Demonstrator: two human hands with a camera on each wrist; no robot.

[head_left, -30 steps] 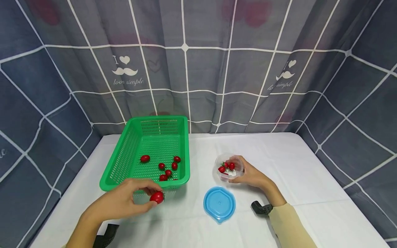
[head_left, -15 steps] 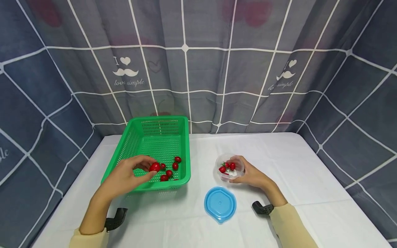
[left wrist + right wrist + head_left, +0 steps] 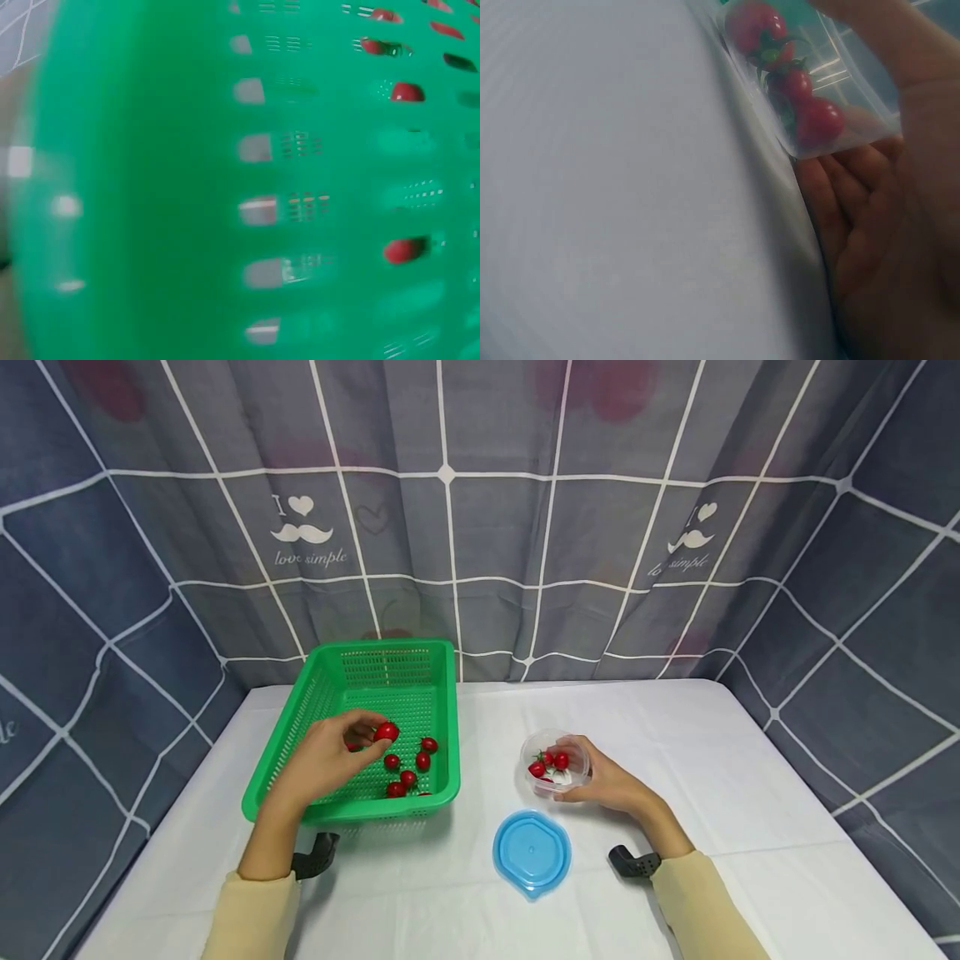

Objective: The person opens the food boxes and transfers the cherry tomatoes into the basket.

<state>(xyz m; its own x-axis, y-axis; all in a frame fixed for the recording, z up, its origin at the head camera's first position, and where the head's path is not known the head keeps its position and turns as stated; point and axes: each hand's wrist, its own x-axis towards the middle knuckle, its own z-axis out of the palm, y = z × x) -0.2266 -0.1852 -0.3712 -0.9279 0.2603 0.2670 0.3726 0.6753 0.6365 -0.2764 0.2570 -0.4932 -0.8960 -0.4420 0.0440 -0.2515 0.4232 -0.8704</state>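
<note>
Over the green plastic basket (image 3: 442, 693), my left hand (image 3: 330, 758) pinches a red cherry tomato (image 3: 387, 732) between thumb and fingers. Several more cherry tomatoes (image 3: 407, 778) lie on the basket's floor toward its near right side. My right hand (image 3: 603, 777) grips a small clear plastic cup (image 3: 534, 748) by its right side, thumb in front and fingers behind. Inside the cup are several cherry tomatoes (image 3: 819, 121) with green stems. In the left wrist view, the basket's slotted wall (image 3: 187, 187) fills most of the picture and hides the left hand's fingers.
A blue lid (image 3: 532, 853) lies flat on the white tablecloth (image 3: 420, 902), in front of the cup. Grey checked curtains (image 3: 495, 527) enclose the table at the back and both sides. The basket stands at the table's back left, against the rear curtain.
My left hand has carried the cherry tomato from in front of the basket's near rim, up and forward, to above the basket's inside. My right hand and the cup have stayed put.
</note>
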